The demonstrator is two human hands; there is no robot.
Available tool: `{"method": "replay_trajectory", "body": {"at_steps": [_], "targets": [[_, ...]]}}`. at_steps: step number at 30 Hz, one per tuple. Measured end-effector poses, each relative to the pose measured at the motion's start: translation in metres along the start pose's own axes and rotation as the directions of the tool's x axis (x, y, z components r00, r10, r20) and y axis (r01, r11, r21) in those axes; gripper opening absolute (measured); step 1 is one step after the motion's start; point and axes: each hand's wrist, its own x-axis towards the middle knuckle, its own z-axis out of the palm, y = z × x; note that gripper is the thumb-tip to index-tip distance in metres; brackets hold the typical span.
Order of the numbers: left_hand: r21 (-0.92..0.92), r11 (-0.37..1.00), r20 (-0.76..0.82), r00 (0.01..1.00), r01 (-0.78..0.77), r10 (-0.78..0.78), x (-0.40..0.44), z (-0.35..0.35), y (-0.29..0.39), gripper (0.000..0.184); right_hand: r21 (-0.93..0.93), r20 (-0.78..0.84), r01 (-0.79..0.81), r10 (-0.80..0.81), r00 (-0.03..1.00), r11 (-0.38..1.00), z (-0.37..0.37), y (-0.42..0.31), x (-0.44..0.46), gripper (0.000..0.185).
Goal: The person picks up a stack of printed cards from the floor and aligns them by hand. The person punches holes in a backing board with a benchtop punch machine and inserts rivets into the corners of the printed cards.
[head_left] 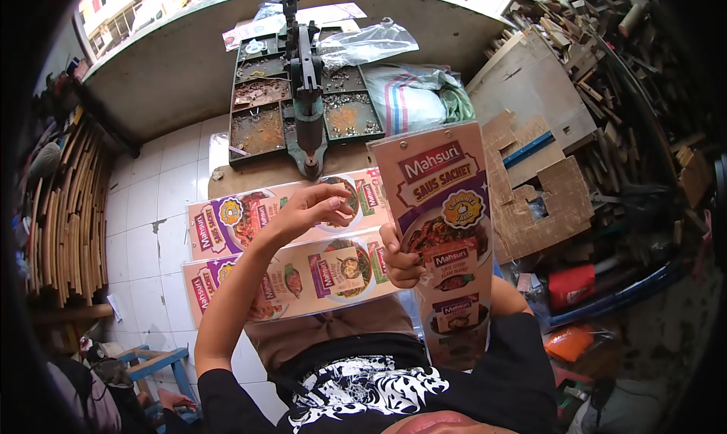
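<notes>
My right hand is wrapped round the left edge of an upright printed banner in a clear sleeve, with two metal eyelets along its top. My left hand hovers over two similar printed banners, its fingers apart and curled with nothing between them. The farther banner lies crosswise under the front of a black hand press. Nearer my lap is the other banner, its right end partly behind my right hand.
Metal trays with small metal parts flank the press. A striped sack and clear plastic bag lie behind. Wooden strips lean at left; cut boards and scrap wood fill the right. Another person's hand shows at lower left.
</notes>
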Motion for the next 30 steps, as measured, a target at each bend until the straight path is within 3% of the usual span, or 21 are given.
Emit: {"method": "replay_trajectory", "body": {"at_steps": [2, 4, 6, 8, 10, 12, 13, 15, 16, 18, 20, 22, 24, 27, 28, 30], "targets": [[-0.008, 1.000, -0.018, 1.000, 0.000, 0.000, -0.013, 0.017, 0.023, 0.047, 0.132, 0.311, -0.035, -0.008, 0.950, 0.991, -0.020, 0.011, 0.013, 0.070], [-0.179, 0.973, 0.050, 0.986, -0.147, 0.159, -0.028, 0.031, 0.034, 0.048, 0.227, 0.275, -0.090, 0.025, 0.961, 0.970, -0.027, 0.025, 0.021, 0.076], [0.073, 0.986, 0.056, 0.988, -0.151, 0.147, -0.045, 0.035, 0.044, 0.043, 0.236, 0.267, -0.188, 0.123, 0.956, 0.953, -0.017, 0.030, 0.040, 0.080], [0.090, 0.986, -0.124, 0.981, -0.141, 0.151, -0.063, 0.041, 0.039, 0.033, 0.313, 0.208, -0.210, 0.149, 0.967, 0.926, -0.023, 0.048, 0.041, 0.092], [-0.019, 0.993, -0.157, 0.981, -0.120, 0.116, -0.086, 0.043, 0.038, 0.026, 0.111, 0.154, -0.186, 0.168, 0.974, 0.976, -0.023, 0.053, 0.047, 0.094], [-0.012, 0.981, -0.211, 0.960, -0.193, 0.187, -0.111, 0.040, 0.026, 0.024, 0.125, 0.124, -0.117, 0.101, 0.987, 0.985, -0.009, 0.046, 0.037, 0.086], [-0.064, 0.974, -0.282, 0.940, -0.216, 0.190, -0.124, 0.044, 0.025, 0.025, -0.073, 0.029, -0.193, 0.196, 0.980, 0.978, -0.007, 0.043, 0.030, 0.084], [-0.098, 0.947, -0.420, 0.875, -0.307, 0.240, -0.148, 0.046, 0.014, 0.027, -0.419, -0.210, -0.378, 0.317, 0.925, 0.826, -0.002, 0.037, 0.015, 0.081], [-0.077, 0.926, -0.482, 0.826, -0.371, 0.291, -0.158, 0.043, 0.007, 0.029, -0.550, -0.340, -0.475, 0.335, 0.879, 0.687, -0.001, 0.032, 0.007, 0.080], [-0.204, 0.858, -0.599, 0.753, -0.470, 0.270, -0.183, 0.046, 0.011, 0.035, -0.687, -0.587, -0.651, 0.281, 0.759, 0.324, 0.002, 0.024, -0.012, 0.078], [-0.164, 0.837, -0.700, 0.659, -0.522, 0.274, -0.209, 0.037, 0.004, 0.041, -0.486, -0.342, -0.532, 0.409, 0.846, 0.693, -0.014, 0.018, -0.044, 0.079], [-0.183, 0.802, -0.783, 0.578, -0.568, 0.231, -0.235, 0.032, -0.006, 0.044, -0.462, -0.408, -0.616, 0.464, 0.786, 0.638, 0.005, -0.013, -0.071, 0.096], [-0.208, 0.768, -0.841, 0.511, -0.605, 0.176, -0.255, 0.034, -0.013, 0.043, -0.444, -0.443, -0.556, 0.367, 0.818, 0.703, 0.007, -0.029, -0.106, 0.102], [-0.169, 0.764, -0.925, 0.368, -0.622, 0.094, -0.287, 0.035, -0.042, 0.042, -0.487, -0.445, -0.231, -0.011, 0.895, 0.842, 0.008, -0.022, -0.157, 0.106], [-0.156, 0.777, -0.925, 0.367, -0.609, 0.102, -0.292, 0.038, -0.048, 0.042, -0.484, -0.446, -0.087, -0.160, 0.881, 0.871, 0.007, -0.010, -0.174, 0.105], [-0.188, 0.771, -0.951, 0.308, -0.609, 0.011, -0.293, 0.047, -0.054, 0.042, -0.573, -0.496, 0.169, -0.504, 0.707, 0.802, -0.006, 0.024, -0.208, 0.104]]}}
